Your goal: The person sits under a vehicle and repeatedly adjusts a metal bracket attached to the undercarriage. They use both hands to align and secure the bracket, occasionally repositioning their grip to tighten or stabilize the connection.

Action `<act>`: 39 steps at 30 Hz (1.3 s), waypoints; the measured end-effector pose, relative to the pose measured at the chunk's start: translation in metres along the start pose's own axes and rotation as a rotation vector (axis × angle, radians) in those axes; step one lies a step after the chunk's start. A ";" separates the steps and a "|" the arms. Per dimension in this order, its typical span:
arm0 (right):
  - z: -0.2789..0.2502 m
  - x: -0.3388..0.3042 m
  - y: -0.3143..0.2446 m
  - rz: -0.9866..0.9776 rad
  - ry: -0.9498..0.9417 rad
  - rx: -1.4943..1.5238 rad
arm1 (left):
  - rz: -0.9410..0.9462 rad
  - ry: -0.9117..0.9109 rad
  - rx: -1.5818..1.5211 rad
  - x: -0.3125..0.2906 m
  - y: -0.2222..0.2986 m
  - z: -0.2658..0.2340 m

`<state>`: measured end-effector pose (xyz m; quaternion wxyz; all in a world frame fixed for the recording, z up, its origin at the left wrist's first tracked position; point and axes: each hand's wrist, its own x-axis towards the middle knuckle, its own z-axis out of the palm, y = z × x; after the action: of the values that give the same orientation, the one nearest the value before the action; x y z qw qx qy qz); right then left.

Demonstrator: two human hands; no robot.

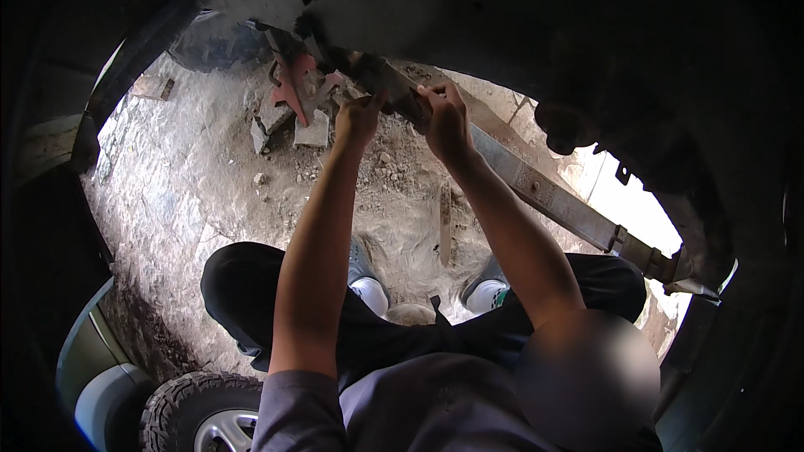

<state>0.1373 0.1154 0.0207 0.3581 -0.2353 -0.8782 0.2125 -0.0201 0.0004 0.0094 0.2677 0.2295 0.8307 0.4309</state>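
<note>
A long metal leaf spring (536, 188) slants from the upper middle down to the right, under the dark underside of a vehicle. Both my arms reach forward to its upper part, where a dark piece (392, 84) lies between my hands. My left hand (358, 121) is closed at the near left side of that piece, thumb toward it. My right hand (448, 121) is closed close against the spring, with its thumb and forefinger bent together. Whatever small thing either set of fingers grips is hidden or too dark to make out.
Beyond my left hand stands a red metal stand (291, 92) beside a pale block (312, 130). A narrow rusty strip (445, 222) lies on the dirt ground near my shoes. At the lower left is a wheel with a chunky tyre (180, 410). Another block (152, 88) lies far left.
</note>
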 end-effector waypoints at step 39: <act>0.001 0.002 -0.008 0.109 -0.051 -0.010 | -0.059 0.042 0.056 -0.030 0.015 0.011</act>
<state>0.1332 0.1096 0.0257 0.3222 -0.2789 -0.8741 0.2332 0.0115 -0.0033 0.0240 0.2561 0.2034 0.8542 0.4041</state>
